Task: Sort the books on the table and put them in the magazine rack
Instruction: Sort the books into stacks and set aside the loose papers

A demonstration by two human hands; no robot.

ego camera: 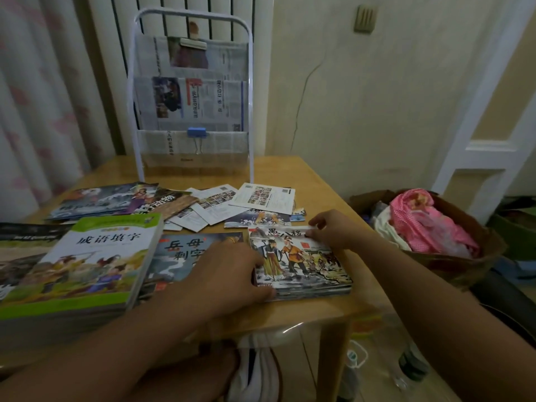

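Both hands bracket the small stack of thin picture books (301,265) at the wooden surface's (327,181) near right edge: left hand (232,271) fingers curl on its left side, right hand (330,230) fingers pinch its far edge; white wire magazine rack (193,94) stands straight beyond.

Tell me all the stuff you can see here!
magazine rack: one, white, back of table, holding newspapers
binder clip: one, blue, on rack's lower pocket
green book: one, atop a stack, table's left
picture-book stack: one, colourful, table's front right
loose booklets: several, mostly white, table's middle
table: one, wooden
basket: one, brown, floor right, holding pink cloth
left hand: grips stack's left edge
right hand: pinches stack's top edge
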